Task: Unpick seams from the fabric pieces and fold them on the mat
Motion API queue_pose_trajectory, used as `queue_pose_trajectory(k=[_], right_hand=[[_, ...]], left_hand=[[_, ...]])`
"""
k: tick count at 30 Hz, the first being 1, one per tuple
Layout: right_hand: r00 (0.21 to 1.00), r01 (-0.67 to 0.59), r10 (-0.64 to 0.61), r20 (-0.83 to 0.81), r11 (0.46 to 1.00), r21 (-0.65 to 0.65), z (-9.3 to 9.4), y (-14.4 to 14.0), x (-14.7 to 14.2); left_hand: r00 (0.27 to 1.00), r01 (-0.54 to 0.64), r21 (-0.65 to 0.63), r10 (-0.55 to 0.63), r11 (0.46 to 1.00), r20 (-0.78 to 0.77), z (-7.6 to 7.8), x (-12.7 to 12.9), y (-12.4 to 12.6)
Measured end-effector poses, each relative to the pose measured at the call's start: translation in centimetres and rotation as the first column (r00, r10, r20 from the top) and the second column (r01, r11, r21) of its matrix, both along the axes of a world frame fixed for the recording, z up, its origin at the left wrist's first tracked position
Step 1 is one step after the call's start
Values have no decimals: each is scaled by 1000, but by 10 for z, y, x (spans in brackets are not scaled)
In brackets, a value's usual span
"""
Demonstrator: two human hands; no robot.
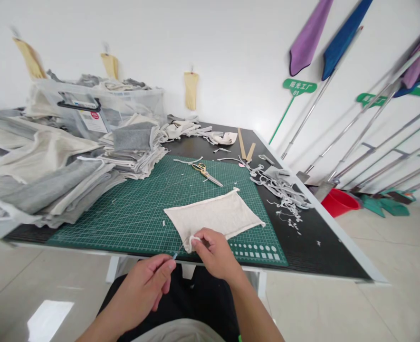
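A beige rectangular cloth piece [217, 216] lies on the green cutting mat [142, 209] near the table's front edge. My right hand [215, 251] pinches the folded near corner of this cloth. My left hand [147, 285] sits just below the table edge, fingers closed on a thin needle-like tool whose tip points at that corner. Gold-handled scissors [206, 173] lie farther back on the mat, apart from both hands.
Stacks of grey and cream fabric [53, 180] cover the table's left side, with a plastic bin [89, 107] behind. Grey fabric trimmings [281, 187] and wooden rulers [244, 149] lie at the right. Mops and a red bucket [338, 202] stand against the right wall.
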State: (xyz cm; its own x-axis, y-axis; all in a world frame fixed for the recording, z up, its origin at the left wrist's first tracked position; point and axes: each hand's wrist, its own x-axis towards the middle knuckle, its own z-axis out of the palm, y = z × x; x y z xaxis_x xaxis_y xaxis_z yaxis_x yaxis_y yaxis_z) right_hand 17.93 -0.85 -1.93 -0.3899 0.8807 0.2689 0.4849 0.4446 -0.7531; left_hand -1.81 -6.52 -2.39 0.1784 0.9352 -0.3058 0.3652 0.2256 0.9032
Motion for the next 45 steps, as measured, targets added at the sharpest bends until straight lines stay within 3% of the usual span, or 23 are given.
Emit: queue_pose_trajectory(k=[39,45], right_hand=[[999,-14,13,50,1000,9,1,1,-1],[998,-15,14,61,1000,13,1,0,0]], left_hand=[[1000,-8,58,8,998,-7,-7,7,9],[993,-118,88,115,989,38,-10,7,8]])
